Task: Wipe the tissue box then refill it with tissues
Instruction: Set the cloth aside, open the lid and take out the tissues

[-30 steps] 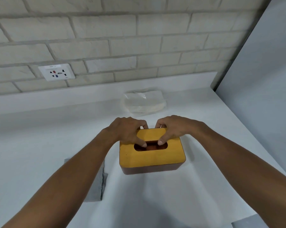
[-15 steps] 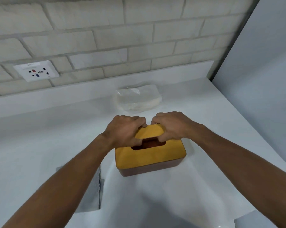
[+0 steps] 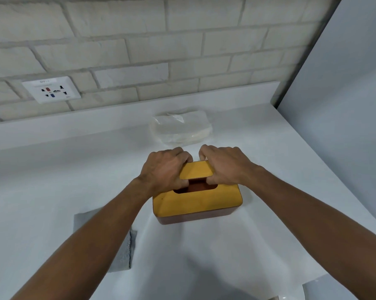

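A tissue box [image 3: 195, 217] with a dark red-brown body and a yellow wooden lid [image 3: 198, 202] stands on the white counter [image 3: 52, 191]. My left hand [image 3: 163, 169] and my right hand [image 3: 224, 165] both grip the far half of the lid, thumbs hooked in the slot and fingers curled over the back edge. That far half is tilted up from the box. A clear plastic pack of white tissues [image 3: 180, 128] lies just beyond my hands. A grey cloth [image 3: 122, 252] lies on the counter under my left forearm, partly hidden.
A white brick wall with a power socket [image 3: 51, 89] rises behind the counter. A pale panel [image 3: 345, 94] closes off the right side. The counter's front right corner ends near a white rounded object [image 3: 291, 296].
The far edge of the lid has lifted from flat to tilted up under both hands. The view has shifted slightly, and my hands have closed further round the lid.
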`<state>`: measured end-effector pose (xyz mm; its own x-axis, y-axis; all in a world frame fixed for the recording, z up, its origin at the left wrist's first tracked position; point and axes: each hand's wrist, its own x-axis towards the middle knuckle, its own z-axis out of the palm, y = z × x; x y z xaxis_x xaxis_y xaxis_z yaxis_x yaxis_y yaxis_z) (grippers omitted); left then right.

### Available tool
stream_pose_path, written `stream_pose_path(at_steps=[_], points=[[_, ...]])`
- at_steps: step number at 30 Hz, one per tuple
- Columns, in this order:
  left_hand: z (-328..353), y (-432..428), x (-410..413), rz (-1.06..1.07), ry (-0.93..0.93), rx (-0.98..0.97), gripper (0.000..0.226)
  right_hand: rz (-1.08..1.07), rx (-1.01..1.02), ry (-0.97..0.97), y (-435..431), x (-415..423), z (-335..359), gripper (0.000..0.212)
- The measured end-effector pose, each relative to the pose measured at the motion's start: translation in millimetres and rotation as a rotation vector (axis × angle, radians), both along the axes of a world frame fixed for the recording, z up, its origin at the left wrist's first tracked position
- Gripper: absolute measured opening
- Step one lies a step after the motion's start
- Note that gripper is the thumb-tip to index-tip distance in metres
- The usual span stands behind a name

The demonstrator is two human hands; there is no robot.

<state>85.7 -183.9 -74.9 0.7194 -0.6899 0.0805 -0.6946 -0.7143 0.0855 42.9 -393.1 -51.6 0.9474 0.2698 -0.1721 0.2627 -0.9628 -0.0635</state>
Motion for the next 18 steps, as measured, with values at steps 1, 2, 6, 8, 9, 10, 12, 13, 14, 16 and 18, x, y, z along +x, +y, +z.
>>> stream_pose_path(at_steps=[1,2,6,8,9,10,12,13,14,16,18], points=[[-1,0,0,-0.007,-0.016,0.000,0.061,0.006,-0.004,-0.009,0,0,0,0.053],[-2,1,1,-0.021,-0.032,0.011,0.061,0.016,-0.009,-0.015,1,0,0,0.052],[-2,0,2,-0.065,-0.059,0.069,0.060,0.036,-0.013,-0.012,2,-2,0,0.049],[0,-2,2,-0.062,-0.069,0.058,0.059,0.039,-0.027,0.002,3,-3,3,0.047],[0,-2,1,-0.059,-0.077,0.054,0.059,0.044,-0.037,0.003,3,-3,5,0.046],[0,-3,0,-0.054,-0.092,0.051,0.059,0.052,-0.048,-0.009,2,-3,7,0.047],[-1,-3,-2,-0.038,-0.114,0.029,0.059,0.065,-0.062,-0.030,1,-3,9,0.052],[-1,-3,-3,-0.032,-0.099,0.013,0.059,0.068,-0.064,-0.015,1,-2,10,0.054],[-1,-3,-3,-0.028,-0.062,0.001,0.058,0.068,-0.063,0.017,0,-1,10,0.055],[4,-3,0,-0.026,0.031,0.011,0.056,0.049,-0.038,0.088,-2,1,11,0.054],[14,-1,6,-0.038,0.117,0.035,0.056,-0.007,0.029,0.141,-5,4,13,0.051]])
